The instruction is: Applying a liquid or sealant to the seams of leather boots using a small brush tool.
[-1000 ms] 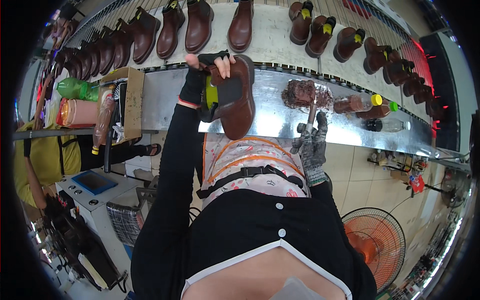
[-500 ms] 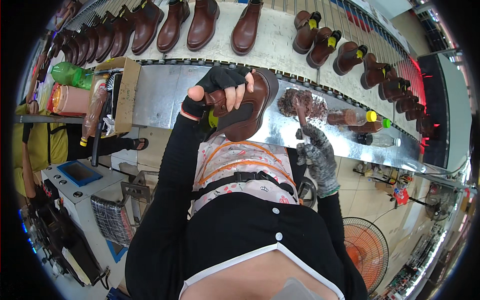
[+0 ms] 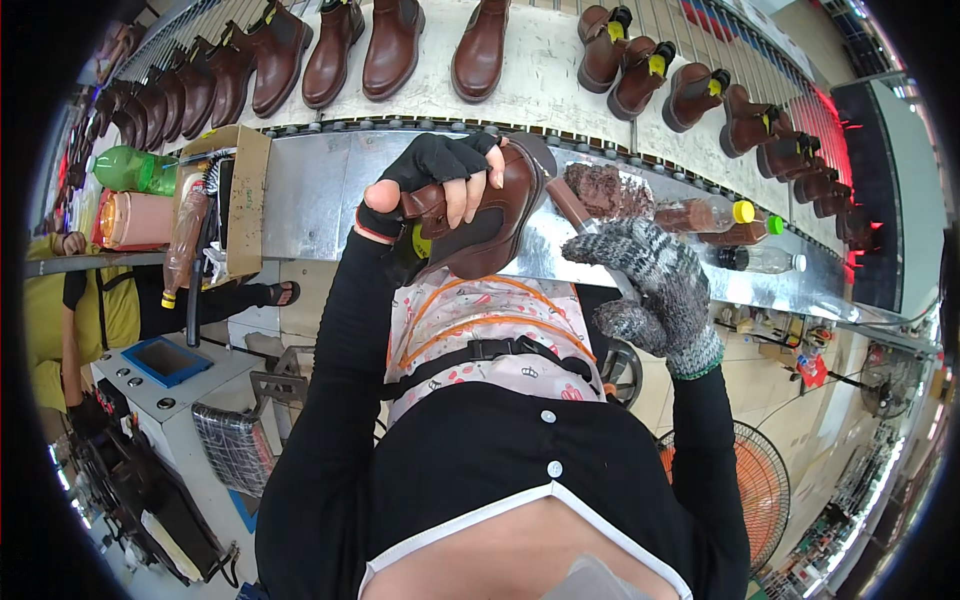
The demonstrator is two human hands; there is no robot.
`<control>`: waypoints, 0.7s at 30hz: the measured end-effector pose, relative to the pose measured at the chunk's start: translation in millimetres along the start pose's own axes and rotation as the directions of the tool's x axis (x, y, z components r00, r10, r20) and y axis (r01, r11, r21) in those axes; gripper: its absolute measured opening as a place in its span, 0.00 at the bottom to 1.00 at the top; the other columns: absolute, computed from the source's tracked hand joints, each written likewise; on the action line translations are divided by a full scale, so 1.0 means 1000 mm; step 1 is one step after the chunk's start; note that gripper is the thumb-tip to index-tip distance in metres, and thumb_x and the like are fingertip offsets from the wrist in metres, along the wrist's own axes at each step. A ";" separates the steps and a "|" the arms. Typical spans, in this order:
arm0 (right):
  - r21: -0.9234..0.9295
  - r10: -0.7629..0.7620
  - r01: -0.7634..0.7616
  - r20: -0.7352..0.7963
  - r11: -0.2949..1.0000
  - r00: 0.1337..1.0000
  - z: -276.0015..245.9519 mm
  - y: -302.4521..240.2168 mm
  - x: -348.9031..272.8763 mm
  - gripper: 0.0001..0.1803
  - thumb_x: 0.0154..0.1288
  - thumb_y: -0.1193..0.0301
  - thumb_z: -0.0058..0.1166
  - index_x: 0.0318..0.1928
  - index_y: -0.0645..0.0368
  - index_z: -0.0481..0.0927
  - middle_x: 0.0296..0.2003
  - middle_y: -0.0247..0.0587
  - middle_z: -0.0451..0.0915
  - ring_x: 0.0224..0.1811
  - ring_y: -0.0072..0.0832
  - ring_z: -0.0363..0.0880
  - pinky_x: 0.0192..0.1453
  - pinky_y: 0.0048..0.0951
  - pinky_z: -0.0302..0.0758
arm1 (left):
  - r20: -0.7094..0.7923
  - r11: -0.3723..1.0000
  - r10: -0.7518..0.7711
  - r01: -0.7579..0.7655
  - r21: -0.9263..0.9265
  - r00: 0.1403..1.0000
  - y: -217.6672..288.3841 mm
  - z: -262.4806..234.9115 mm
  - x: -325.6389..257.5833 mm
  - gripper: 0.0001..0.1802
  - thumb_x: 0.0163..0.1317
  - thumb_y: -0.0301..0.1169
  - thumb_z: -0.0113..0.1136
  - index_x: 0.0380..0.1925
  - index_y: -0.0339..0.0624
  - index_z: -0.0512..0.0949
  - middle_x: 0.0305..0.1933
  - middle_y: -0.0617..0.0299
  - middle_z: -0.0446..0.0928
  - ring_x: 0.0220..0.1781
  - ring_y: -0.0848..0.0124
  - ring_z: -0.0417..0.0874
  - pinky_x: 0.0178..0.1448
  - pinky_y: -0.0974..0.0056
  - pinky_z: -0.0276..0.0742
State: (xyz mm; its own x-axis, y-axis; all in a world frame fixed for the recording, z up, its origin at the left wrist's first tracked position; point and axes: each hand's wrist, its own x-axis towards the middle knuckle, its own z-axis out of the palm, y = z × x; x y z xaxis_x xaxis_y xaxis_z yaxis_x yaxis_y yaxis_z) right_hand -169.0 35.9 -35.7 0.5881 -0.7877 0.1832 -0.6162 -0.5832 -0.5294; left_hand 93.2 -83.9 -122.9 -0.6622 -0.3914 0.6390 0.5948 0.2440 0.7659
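My left hand (image 3: 440, 172), in a black fingerless glove, grips a brown ankle boot (image 3: 512, 210) by its upper. The boot lies on its side above the metal ledge, its dark sole turned to the right, yellow lining showing at the opening. In a grey knitted glove, my right hand (image 3: 655, 285) closes round the pale handle of a slim brush-like tool (image 3: 570, 203). Its brown-stained end is by the sole edge; whether it touches cannot be made out. Just beyond it sits a brown, crumbly-looking patch (image 3: 607, 190) on the ledge.
Brown boots (image 3: 390, 50) stand in a row along the white conveyor (image 3: 540, 60). Right on the metal ledge (image 3: 320, 185) lie bottles (image 3: 700, 214) with coloured caps. At left are a cardboard box (image 3: 250, 200) and a green bottle (image 3: 135, 170). Another person (image 3: 100, 290) stands far left.
My right hand has moved up with the brush-like tool, whose brown end shifted left from the crumbly patch to the boot's sole edge. My left hand keeps the boot nearly in place.
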 end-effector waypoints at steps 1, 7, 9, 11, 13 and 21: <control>-0.001 0.007 -0.007 -0.003 1.000 1.000 0.000 0.000 0.000 0.31 0.46 0.46 0.60 0.49 0.50 0.79 0.46 0.35 0.79 0.48 0.36 0.76 0.49 0.35 0.72 | -0.008 1.000 0.005 -0.005 0.014 1.000 -0.001 0.000 0.001 0.47 0.41 0.82 0.32 0.08 0.46 0.74 0.15 0.64 0.74 0.24 0.72 0.72 0.50 0.62 0.64; 0.054 0.008 -0.009 0.010 0.998 1.000 -0.001 0.001 0.004 0.32 0.44 0.46 0.61 0.48 0.49 0.79 0.45 0.34 0.79 0.47 0.35 0.77 0.48 0.33 0.72 | -0.012 0.999 -0.004 0.005 0.047 1.000 -0.001 0.000 0.000 0.47 0.41 0.82 0.32 0.08 0.46 0.74 0.15 0.64 0.74 0.26 0.72 0.72 0.50 0.62 0.63; 0.048 0.027 -0.028 0.009 0.998 1.000 0.000 0.002 0.004 0.31 0.44 0.47 0.61 0.48 0.49 0.79 0.45 0.34 0.79 0.46 0.34 0.77 0.48 0.32 0.72 | -0.019 0.998 -0.004 0.005 0.058 1.000 -0.002 -0.001 0.001 0.48 0.41 0.82 0.32 0.08 0.46 0.74 0.15 0.64 0.74 0.26 0.72 0.72 0.50 0.62 0.63; 0.061 0.035 -0.036 0.011 0.998 0.999 0.000 0.004 0.005 0.30 0.44 0.47 0.61 0.48 0.49 0.80 0.45 0.34 0.79 0.46 0.34 0.77 0.48 0.32 0.72 | 0.010 1.000 -0.010 0.010 0.000 1.000 -0.003 -0.001 0.003 0.48 0.40 0.82 0.32 0.08 0.46 0.74 0.15 0.64 0.74 0.25 0.71 0.72 0.51 0.62 0.63; 0.077 0.031 -0.032 0.019 0.997 0.999 0.000 0.004 0.006 0.30 0.45 0.47 0.61 0.48 0.49 0.80 0.46 0.34 0.79 0.46 0.34 0.77 0.48 0.32 0.72 | -0.001 1.000 -0.017 0.017 0.025 1.000 -0.002 0.000 0.000 0.48 0.40 0.82 0.32 0.08 0.46 0.74 0.15 0.65 0.73 0.25 0.71 0.72 0.51 0.62 0.63; 0.224 -0.021 0.019 0.008 0.974 1.000 -0.003 0.014 0.009 0.26 0.49 0.51 0.59 0.45 0.53 0.81 0.45 0.37 0.80 0.46 0.37 0.78 0.50 0.33 0.72 | -0.026 0.999 -0.034 0.035 0.039 0.999 -0.003 0.001 -0.001 0.48 0.39 0.83 0.31 0.08 0.47 0.73 0.15 0.66 0.73 0.25 0.71 0.72 0.55 0.60 0.62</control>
State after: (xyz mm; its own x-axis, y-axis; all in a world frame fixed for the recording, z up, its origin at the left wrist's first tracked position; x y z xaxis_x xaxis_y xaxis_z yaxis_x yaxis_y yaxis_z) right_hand -174.0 19.5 -39.1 0.6050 -0.7737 0.1881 -0.4722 -0.5389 -0.6976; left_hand 91.2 -83.1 -126.1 -0.6697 -0.4228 0.6106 0.5534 0.2642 0.7899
